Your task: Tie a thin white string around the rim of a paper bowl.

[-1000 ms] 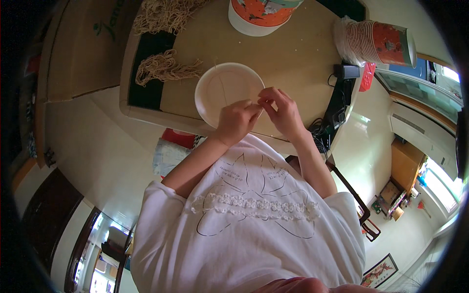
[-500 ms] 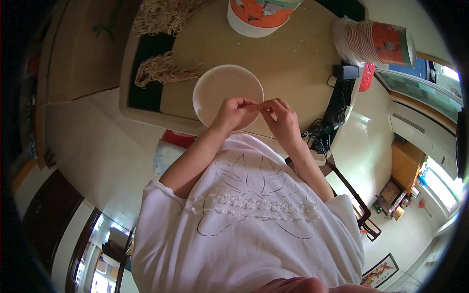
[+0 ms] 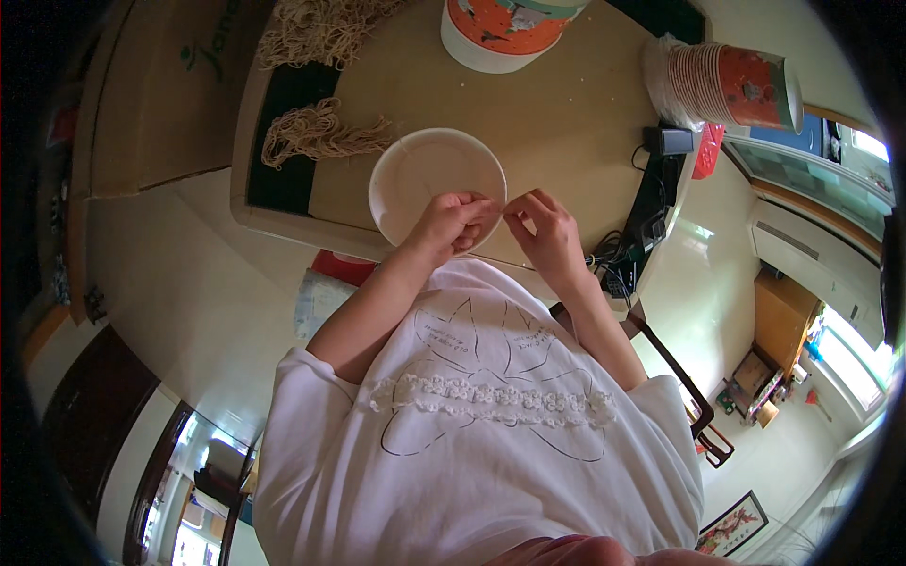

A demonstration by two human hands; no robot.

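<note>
A white round tub (image 3: 425, 174) stands at the near edge of the table, its inside facing me. My left hand (image 3: 449, 224) is over its near right part, with thumb and fingers pinched together and the other fingers curled in. Just right of the tub's rim, my right hand (image 3: 547, 236) pinches with thumb and forefinger close to the left fingertips. Whatever lies between the fingertips is too small to make out. Beyond the tub, to the left, lies a loose bundle of beige string (image 3: 316, 135).
A larger beige string heap (image 3: 316, 33) lies at the far left. An orange and white patterned tub (image 3: 510, 42) stands at the back. Stacked paper tubs (image 3: 731, 83) lie at the far right, above a black adapter (image 3: 668, 141) and tangled cables (image 3: 612, 253). A cardboard box (image 3: 156, 104) is left.
My fingertips have moved slightly apart, and the left fingers are curled in more. The white tub sits a touch further left.
</note>
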